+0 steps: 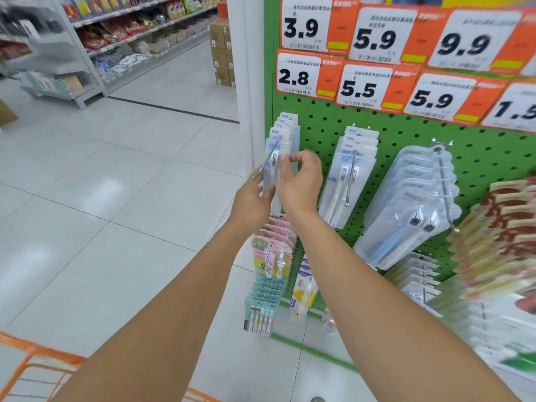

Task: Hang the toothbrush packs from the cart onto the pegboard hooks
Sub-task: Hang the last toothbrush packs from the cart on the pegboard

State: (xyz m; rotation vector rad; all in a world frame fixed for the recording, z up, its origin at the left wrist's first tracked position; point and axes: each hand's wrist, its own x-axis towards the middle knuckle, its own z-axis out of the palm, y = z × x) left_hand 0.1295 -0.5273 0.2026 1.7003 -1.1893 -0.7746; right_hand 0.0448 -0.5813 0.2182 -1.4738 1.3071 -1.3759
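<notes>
Both hands are working at the leftmost hook (266,160) on the green pegboard (406,146), centre frame. The left hand (253,198) and right hand (300,181) are each pinching the front pack (274,163). More packs (349,169) are hanging right; open floor (116,184) is lying left, cart (26,369) lower left.

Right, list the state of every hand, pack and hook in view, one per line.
Left hand: pinching the clear toothbrush pack's lower edge.
Right hand: gripping the same pack's upper part.
Clear toothbrush pack: threaded on the leftmost metal hook, near its tip.
Middle metal hook: part-filled.
Orange wire cart: contents unseen.
</notes>
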